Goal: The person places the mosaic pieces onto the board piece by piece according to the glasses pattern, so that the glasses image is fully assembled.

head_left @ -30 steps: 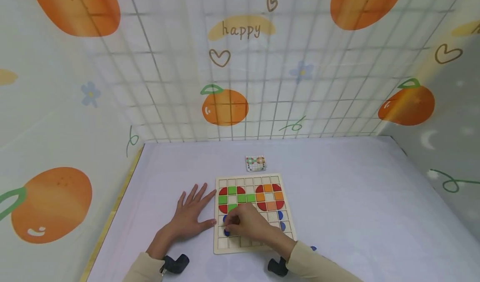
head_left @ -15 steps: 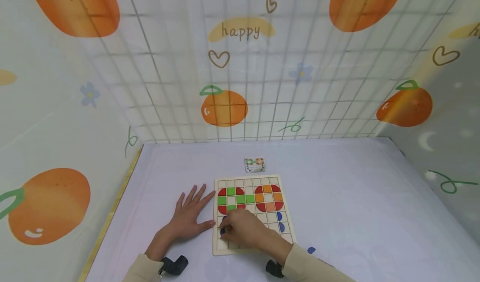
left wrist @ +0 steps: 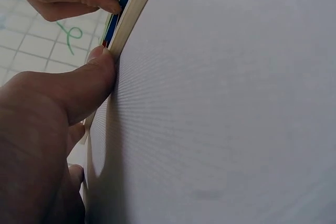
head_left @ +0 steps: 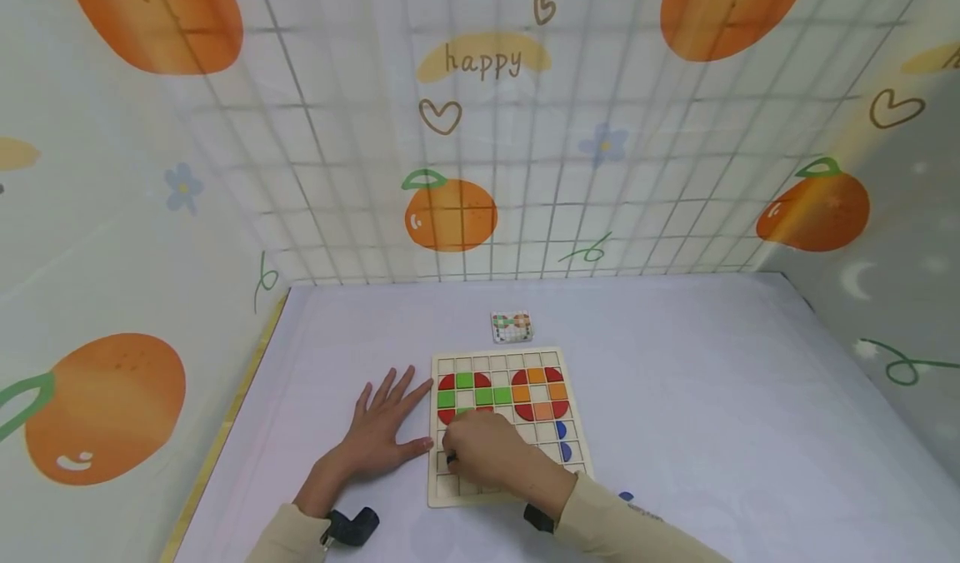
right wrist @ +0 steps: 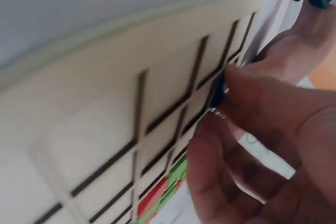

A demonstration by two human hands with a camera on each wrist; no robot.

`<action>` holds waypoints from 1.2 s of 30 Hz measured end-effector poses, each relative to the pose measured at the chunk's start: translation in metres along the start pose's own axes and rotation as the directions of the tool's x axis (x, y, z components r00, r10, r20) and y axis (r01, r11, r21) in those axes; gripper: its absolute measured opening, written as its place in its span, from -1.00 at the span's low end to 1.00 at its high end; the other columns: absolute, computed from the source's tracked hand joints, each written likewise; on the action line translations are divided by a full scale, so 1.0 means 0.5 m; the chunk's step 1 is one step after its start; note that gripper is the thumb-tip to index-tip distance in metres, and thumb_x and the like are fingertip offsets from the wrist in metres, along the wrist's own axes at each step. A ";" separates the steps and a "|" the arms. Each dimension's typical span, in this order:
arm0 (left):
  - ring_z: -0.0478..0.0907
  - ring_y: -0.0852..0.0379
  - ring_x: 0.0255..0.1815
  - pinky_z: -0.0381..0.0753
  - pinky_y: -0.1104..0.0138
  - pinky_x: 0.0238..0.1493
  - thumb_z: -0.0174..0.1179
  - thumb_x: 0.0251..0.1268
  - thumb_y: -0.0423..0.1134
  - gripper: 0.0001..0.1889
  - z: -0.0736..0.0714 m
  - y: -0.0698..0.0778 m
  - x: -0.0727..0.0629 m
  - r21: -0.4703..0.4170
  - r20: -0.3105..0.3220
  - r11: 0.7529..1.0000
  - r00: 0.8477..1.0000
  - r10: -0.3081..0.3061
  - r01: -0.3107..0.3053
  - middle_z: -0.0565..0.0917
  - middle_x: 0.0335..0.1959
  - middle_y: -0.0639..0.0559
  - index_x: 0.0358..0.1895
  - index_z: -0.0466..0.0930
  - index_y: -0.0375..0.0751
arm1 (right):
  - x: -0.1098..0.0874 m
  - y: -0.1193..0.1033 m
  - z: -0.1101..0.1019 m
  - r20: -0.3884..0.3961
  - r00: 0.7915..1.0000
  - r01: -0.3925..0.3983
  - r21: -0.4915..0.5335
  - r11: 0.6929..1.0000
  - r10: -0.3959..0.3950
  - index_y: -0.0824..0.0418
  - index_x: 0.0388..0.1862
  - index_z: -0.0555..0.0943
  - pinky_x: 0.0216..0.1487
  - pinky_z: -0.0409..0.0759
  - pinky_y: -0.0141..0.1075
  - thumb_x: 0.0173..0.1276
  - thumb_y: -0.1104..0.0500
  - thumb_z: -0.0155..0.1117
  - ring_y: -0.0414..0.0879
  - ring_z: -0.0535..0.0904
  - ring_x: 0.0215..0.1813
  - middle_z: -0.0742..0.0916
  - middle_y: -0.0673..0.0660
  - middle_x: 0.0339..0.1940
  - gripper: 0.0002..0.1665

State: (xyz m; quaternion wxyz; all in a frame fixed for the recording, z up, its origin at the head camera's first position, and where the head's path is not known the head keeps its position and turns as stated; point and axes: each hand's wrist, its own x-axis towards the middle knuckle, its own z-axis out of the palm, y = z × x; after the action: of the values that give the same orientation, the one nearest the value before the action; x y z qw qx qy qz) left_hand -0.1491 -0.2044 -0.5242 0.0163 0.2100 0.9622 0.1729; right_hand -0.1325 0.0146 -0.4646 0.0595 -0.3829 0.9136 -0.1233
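Observation:
A pale wooden grid board (head_left: 444,488) lies on the table, with red, green (head_left: 502,395) and orange (head_left: 536,375) pieces in its upper cells. My right hand (head_left: 491,455) covers its lower left part. Thumb and forefinger pinch a blue half-round piece (right wrist: 217,92) at a cell near the left edge; the hand hides much of it. Two more blue half-round pieces (head_left: 566,451) sit in cells on the right side. My left hand (head_left: 378,434) lies spread on the table beside the board, its thumb and little fingertip right at the left edge. In the left wrist view, its thumb (left wrist: 94,80) meets the board's side.
Behind the board lies a small card (head_left: 512,326) printed with a coloured grid pattern. One loose blue piece (head_left: 626,496) is on the table near the right sleeve (head_left: 637,521). A patterned curtain (head_left: 450,130) hangs round the table's back and sides.
My right hand has shifted slightly down and left over the same board cells, its fingers now covering the blue pieces there. The left hand stays where it was.

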 end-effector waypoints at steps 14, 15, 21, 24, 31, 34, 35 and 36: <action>-0.19 -0.25 0.56 -0.26 -0.30 0.39 0.25 0.15 0.31 -0.09 -0.003 0.008 0.001 0.008 -0.022 1.000 1.000 -0.011 0.011 0.02 0.58 -0.12 0.55 0.17 0.08 | -0.052 0.030 0.014 -0.073 0.997 -0.021 -0.039 0.999 0.018 0.02 -0.22 0.80 -0.40 0.50 -0.48 0.23 0.04 0.48 -0.31 0.46 -0.48 0.71 -0.16 -0.44 -0.84; -0.19 -0.25 0.56 -0.26 -0.30 0.39 0.25 0.15 0.31 -0.09 -0.003 0.008 0.001 0.008 -0.019 1.000 1.000 -0.015 0.015 0.02 0.58 -0.12 0.55 0.16 0.09 | -0.063 0.035 0.011 -0.077 0.997 -0.032 -0.038 0.999 0.029 0.00 -0.21 0.80 -0.40 0.50 -0.48 0.22 0.02 0.49 -0.32 0.48 -0.46 0.72 -0.16 -0.41 -0.82; -0.23 -0.25 0.57 -0.30 -0.28 0.40 0.23 0.16 0.33 -0.08 -0.002 0.011 0.001 -0.003 0.000 1.000 1.000 -0.027 0.027 -0.02 0.59 -0.11 0.56 0.13 0.09 | -0.154 0.080 -0.015 -0.137 0.980 -0.149 -0.042 0.988 0.142 0.04 -0.29 0.79 -0.50 0.48 -0.40 0.12 -0.02 0.55 -0.32 0.51 -0.48 0.69 -0.16 -0.48 -0.77; -0.24 -0.24 0.57 -0.30 -0.28 0.40 0.21 0.16 0.34 -0.08 -0.002 0.012 0.001 0.006 0.005 1.000 1.000 -0.030 0.030 -0.03 0.59 -0.10 0.56 0.12 0.11 | -0.208 0.109 -0.031 -0.144 0.963 -0.236 -0.031 0.971 0.230 0.05 -0.34 0.78 -0.50 0.47 -0.37 0.03 0.00 0.59 -0.33 0.48 -0.49 0.65 -0.18 -0.52 -0.76; -0.23 -0.24 0.57 -0.28 -0.29 0.40 0.23 0.15 0.33 -0.07 -0.001 0.014 0.002 0.020 -0.001 0.999 1.000 -0.028 0.028 -0.02 0.59 -0.11 0.56 0.11 0.10 | -0.316 0.167 -0.061 0.036 0.871 -0.490 -0.002 0.872 0.489 0.05 -0.38 0.75 -0.46 0.55 -0.24 -0.19 0.07 0.70 -0.23 0.50 -0.45 0.61 -0.15 -0.50 -0.65; -0.22 -0.24 0.57 -0.27 -0.28 0.40 0.23 0.15 0.33 -0.07 0.001 0.013 0.002 0.030 -0.007 0.999 1.000 -0.028 0.028 -0.01 0.59 -0.11 0.56 0.12 0.10 | -0.345 0.185 -0.062 0.101 0.851 -0.521 0.040 0.853 0.515 0.06 -0.40 0.74 -0.40 0.60 -0.21 -0.22 0.15 0.71 -0.21 0.51 -0.43 0.60 -0.14 -0.51 -0.65; -0.22 -0.24 0.57 -0.27 -0.28 0.40 0.23 0.15 0.33 -0.07 0.002 0.012 0.002 0.033 -0.006 0.999 1.000 -0.028 0.028 -0.01 0.59 -0.11 0.56 0.12 0.11 | -0.352 0.190 -0.060 0.114 0.854 -0.516 0.067 0.854 0.508 0.06 -0.41 0.73 -0.40 0.59 -0.23 -0.19 0.19 0.70 -0.21 0.50 -0.45 0.59 -0.14 -0.52 -0.68; -0.23 -0.23 0.57 -0.27 -0.28 0.40 0.22 0.15 0.34 -0.07 0.003 0.011 0.002 0.036 -0.003 0.999 1.000 -0.027 0.027 -0.02 0.59 -0.11 0.56 0.11 0.11 | -0.359 0.194 -0.057 0.120 0.862 -0.503 0.096 0.859 0.492 0.07 -0.42 0.73 -0.41 0.57 -0.26 -0.15 0.24 0.67 -0.21 0.48 -0.46 0.58 -0.15 -0.54 -0.71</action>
State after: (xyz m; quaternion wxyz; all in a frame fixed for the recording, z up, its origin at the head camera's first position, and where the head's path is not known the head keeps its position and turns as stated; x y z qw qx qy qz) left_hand -0.1477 -0.1985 -0.5236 0.0138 0.1969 0.9679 0.1557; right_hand -0.0791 0.2135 -0.4607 0.1544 -0.1346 0.9683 -0.1428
